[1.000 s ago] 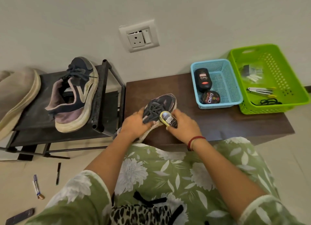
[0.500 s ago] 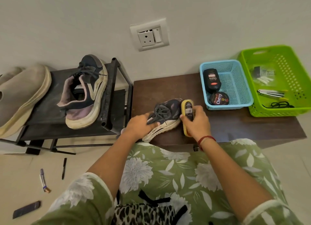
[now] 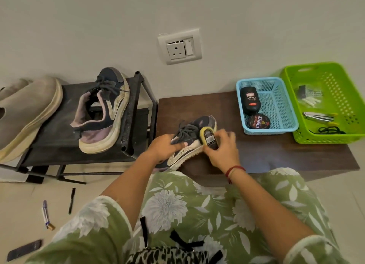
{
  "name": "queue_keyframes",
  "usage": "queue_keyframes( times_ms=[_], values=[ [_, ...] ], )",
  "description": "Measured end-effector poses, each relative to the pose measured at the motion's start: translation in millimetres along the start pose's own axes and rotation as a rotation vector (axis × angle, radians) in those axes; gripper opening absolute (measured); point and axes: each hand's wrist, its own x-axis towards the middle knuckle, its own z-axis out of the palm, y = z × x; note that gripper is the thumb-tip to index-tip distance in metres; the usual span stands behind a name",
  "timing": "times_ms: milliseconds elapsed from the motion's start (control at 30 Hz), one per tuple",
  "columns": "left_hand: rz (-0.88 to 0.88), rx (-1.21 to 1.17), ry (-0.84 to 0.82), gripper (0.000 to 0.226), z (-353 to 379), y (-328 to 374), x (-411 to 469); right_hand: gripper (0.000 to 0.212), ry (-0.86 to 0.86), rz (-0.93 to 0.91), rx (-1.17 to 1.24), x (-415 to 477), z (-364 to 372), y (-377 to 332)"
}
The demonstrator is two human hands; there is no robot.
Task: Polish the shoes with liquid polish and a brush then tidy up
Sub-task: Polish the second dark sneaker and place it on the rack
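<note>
A dark grey laced sneaker (image 3: pixel 203 123) with a cream sole lies on the brown wooden table (image 3: pixel 256 151). My left hand (image 3: pixel 164 148) presses down on its laces and tongue. My right hand (image 3: pixel 223 149) grips a yellow-edged shoe brush (image 3: pixel 207 136) with a black label, held against the sneaker's right side near the toe. The matching sneaker (image 3: pixel 102 111) rests on a black metal rack (image 3: pixel 134 113) to the left. A black liquid polish bottle (image 3: pixel 250 99) and a round Cherry polish tin (image 3: pixel 258 121) lie in a blue basket (image 3: pixel 282 113).
A green basket (image 3: pixel 339 81) with small tools and a black cord stands at the table's right end. Beige shoes (image 3: pixel 27 113) sit on the rack's left. Pens, a battery and a dark flat item lie on the floor at lower left. A wall socket is above.
My right hand has brought the brush from the table beside the shoe back up against its toe side. My left hand stays on the laces. The camera has shifted slightly.
</note>
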Motion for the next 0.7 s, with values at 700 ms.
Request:
queue_keyframes(
  times_ms=[700],
  values=[
    [0.02, 0.13, 0.013, 0.051, 4.0, 1.7, -6.6, 0.034, 0.234, 0.116, 0.032, 12.7, -18.5, 5.7]
  ],
)
